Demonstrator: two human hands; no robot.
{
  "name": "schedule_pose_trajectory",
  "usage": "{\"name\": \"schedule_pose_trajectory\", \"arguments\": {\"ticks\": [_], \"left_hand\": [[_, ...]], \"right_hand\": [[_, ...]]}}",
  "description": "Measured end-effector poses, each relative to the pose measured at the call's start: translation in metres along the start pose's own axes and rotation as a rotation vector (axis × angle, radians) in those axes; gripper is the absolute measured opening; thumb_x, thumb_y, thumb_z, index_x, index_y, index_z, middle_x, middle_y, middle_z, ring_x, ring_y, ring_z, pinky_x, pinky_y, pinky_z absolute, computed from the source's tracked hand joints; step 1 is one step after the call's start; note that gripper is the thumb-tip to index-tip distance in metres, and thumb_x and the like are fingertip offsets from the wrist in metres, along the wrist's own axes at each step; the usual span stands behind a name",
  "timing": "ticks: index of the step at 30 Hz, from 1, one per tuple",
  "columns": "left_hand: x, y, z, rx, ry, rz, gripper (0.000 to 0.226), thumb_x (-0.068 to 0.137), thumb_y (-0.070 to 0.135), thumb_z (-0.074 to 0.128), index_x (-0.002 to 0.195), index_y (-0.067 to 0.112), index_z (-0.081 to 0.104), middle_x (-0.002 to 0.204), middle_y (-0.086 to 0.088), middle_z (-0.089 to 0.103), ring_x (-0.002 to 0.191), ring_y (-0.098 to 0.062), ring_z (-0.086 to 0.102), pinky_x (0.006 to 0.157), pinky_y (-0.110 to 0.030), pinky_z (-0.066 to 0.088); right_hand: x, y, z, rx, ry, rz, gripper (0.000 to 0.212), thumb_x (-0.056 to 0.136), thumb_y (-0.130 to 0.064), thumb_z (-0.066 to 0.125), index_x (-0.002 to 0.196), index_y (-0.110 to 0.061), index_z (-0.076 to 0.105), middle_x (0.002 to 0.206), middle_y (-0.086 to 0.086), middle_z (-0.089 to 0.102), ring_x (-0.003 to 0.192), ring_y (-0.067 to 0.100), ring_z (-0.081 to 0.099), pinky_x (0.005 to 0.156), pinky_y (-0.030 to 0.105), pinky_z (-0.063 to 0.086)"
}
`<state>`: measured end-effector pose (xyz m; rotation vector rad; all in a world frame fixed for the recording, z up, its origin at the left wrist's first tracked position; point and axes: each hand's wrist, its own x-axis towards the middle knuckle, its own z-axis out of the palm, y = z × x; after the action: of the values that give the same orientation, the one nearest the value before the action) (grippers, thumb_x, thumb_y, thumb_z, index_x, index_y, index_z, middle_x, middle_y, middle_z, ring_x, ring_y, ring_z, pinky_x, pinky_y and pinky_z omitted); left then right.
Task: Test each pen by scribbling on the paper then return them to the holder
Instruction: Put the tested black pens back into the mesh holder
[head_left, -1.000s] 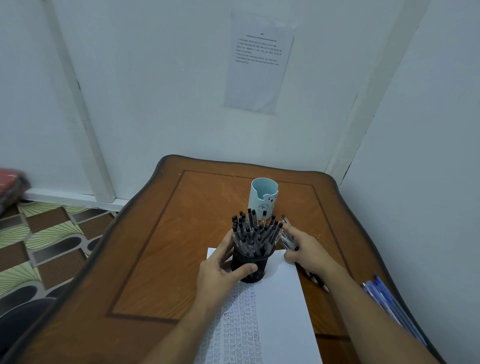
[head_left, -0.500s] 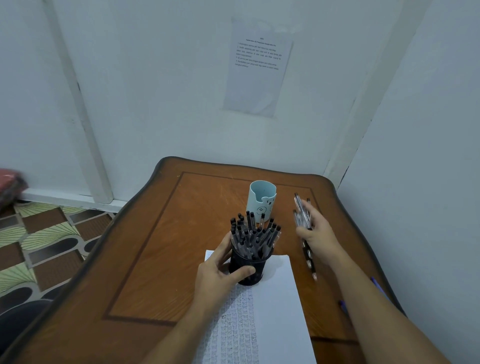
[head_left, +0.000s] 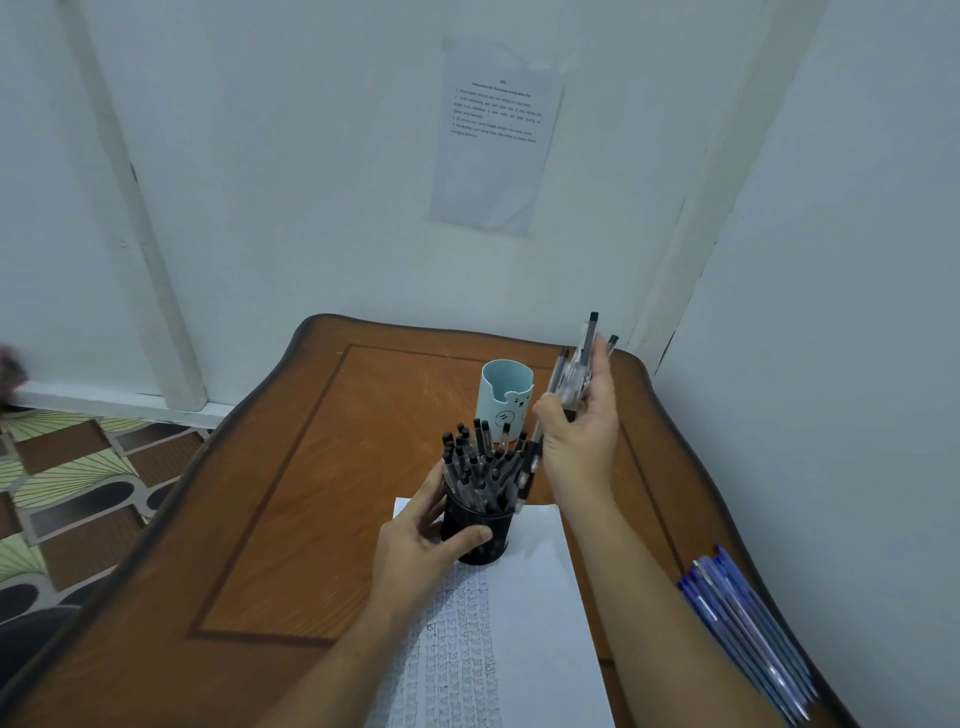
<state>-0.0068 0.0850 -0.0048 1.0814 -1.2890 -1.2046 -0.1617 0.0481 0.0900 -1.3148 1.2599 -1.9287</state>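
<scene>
Two hands are showing in my feed, both occupied. Item one: the left hand (head_left: 421, 540) is gripping the black holder (head_left: 478, 535), its fingers (head_left: 467, 534) curling round the wall with the thumb lying across the front. The holder is standing upright on the far edge of the paper (head_left: 535, 597) and is bristling with black-capped pens (head_left: 478, 462). Item two: the right hand (head_left: 582, 441) is hovering just right of and above the holder, grasping a bundle of clear pens (head_left: 574, 376), caps pointing up and away, lower ends reaching down beside the holder's rim. Item three: a pale blue cup (head_left: 506, 400) is standing just behind the holder; I cannot tell what is inside. Item four: a heap of blue pens (head_left: 748, 623) is lying at the right edge of the surface (head_left: 311, 493), well apart from everything else. The paper is carrying rows of scribbles down its left half. I am judging this as the return step for a tested batch. The next move is calling for tipping the bundle upright over the crowded holder and feeding it into the gaps while the left hand is steadying the holder against tipping.
</scene>
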Motion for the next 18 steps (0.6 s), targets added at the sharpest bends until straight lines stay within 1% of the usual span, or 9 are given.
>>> {"name": "schedule_pose_trajectory", "arguments": {"ticks": [1, 4, 5, 7, 8, 9, 13, 15, 18], "left_hand": [[0.000, 0.001, 0.000, 0.006, -0.003, 0.004, 0.084, 0.069, 0.006, 0.085, 0.131, 0.050, 0.048, 0.109, 0.036, 0.064, 0.106, 0.013, 0.058, 0.083, -0.013, 0.049], [0.000, 0.001, 0.000, 0.017, -0.012, 0.012, 0.084, 0.070, 0.005, 0.084, 0.129, 0.052, 0.047, 0.106, 0.040, 0.062, 0.105, 0.016, 0.057, 0.079, -0.008, 0.047], [0.000, 0.001, 0.000, 0.021, -0.015, 0.014, 0.084, 0.070, 0.005, 0.084, 0.129, 0.051, 0.047, 0.106, 0.041, 0.061, 0.105, 0.017, 0.056, 0.079, -0.007, 0.047], [0.001, 0.001, -0.001, 0.024, -0.011, 0.021, 0.083, 0.070, 0.005, 0.084, 0.129, 0.050, 0.046, 0.108, 0.040, 0.061, 0.106, 0.017, 0.056, 0.080, -0.006, 0.046], [0.002, 0.000, -0.001, 0.027, -0.008, 0.024, 0.083, 0.070, 0.005, 0.084, 0.129, 0.049, 0.046, 0.108, 0.040, 0.062, 0.106, 0.016, 0.056, 0.080, -0.006, 0.046], [0.002, -0.001, 0.000, 0.029, -0.006, 0.025, 0.083, 0.069, 0.005, 0.084, 0.129, 0.049, 0.046, 0.107, 0.040, 0.062, 0.106, 0.016, 0.056, 0.080, -0.006, 0.046], [0.003, -0.003, -0.002, 0.029, -0.013, 0.032, 0.084, 0.070, 0.007, 0.085, 0.133, 0.046, 0.047, 0.111, 0.034, 0.064, 0.108, 0.013, 0.057, 0.081, -0.007, 0.046], [0.004, -0.005, -0.002, 0.032, -0.013, 0.034, 0.084, 0.070, 0.008, 0.085, 0.133, 0.048, 0.047, 0.114, 0.031, 0.064, 0.111, 0.011, 0.057, 0.084, -0.009, 0.047], [0.005, -0.007, -0.002, 0.040, -0.007, 0.034, 0.084, 0.069, 0.009, 0.086, 0.130, 0.050, 0.046, 0.115, 0.031, 0.064, 0.112, 0.010, 0.057, 0.087, -0.011, 0.047]], "right_hand": [[-0.004, 0.003, 0.005, 0.001, 0.030, -0.020, 0.080, 0.088, 0.016, 0.054, 0.154, -0.022, 0.029, 0.130, -0.009, 0.055, 0.079, -0.009, 0.058, 0.073, 0.012, 0.050], [-0.011, 0.014, 0.016, 0.014, 0.138, -0.057, 0.081, 0.084, 0.003, 0.057, 0.150, -0.036, 0.030, 0.124, 0.009, 0.056, 0.083, 0.006, 0.057, 0.075, 0.022, 0.052], [-0.012, 0.019, 0.019, 0.002, 0.172, -0.074, 0.080, 0.083, -0.001, 0.057, 0.148, -0.039, 0.030, 0.120, 0.007, 0.056, 0.085, 0.007, 0.057, 0.077, 0.022, 0.052], [-0.015, 0.025, 0.023, -0.101, 0.203, -0.151, 0.079, 0.083, -0.001, 0.058, 0.149, -0.034, 0.029, 0.113, -0.008, 0.052, 0.090, 0.000, 0.055, 0.081, 0.014, 0.047], [-0.017, 0.029, 0.024, -0.168, 0.200, -0.198, 0.078, 0.084, 0.001, 0.058, 0.150, -0.029, 0.029, 0.110, -0.012, 0.049, 0.090, -0.002, 0.053, 0.081, 0.010, 0.044], [-0.020, 0.032, 0.024, -0.215, 0.189, -0.239, 0.077, 0.084, 0.002, 0.058, 0.150, -0.025, 0.029, 0.106, -0.009, 0.048, 0.088, -0.003, 0.051, 0.079, 0.007, 0.042], [-0.031, 0.040, 0.017, -0.284, 0.156, -0.325, 0.073, 0.087, 0.005, 0.056, 0.151, -0.016, 0.027, 0.103, 0.012, 0.046, 0.083, -0.006, 0.048, 0.076, 0.004, 0.040], [-0.036, 0.041, 0.016, -0.299, 0.128, -0.323, 0.073, 0.089, 0.001, 0.056, 0.152, -0.018, 0.025, 0.104, 0.014, 0.047, 0.081, -0.006, 0.049, 0.074, 0.004, 0.041], [-0.042, 0.044, 0.015, -0.310, 0.072, -0.298, 0.076, 0.092, -0.007, 0.056, 0.155, -0.030, 0.019, 0.111, 0.011, 0.048, 0.079, -0.001, 0.052, 0.070, 0.006, 0.043]]}}
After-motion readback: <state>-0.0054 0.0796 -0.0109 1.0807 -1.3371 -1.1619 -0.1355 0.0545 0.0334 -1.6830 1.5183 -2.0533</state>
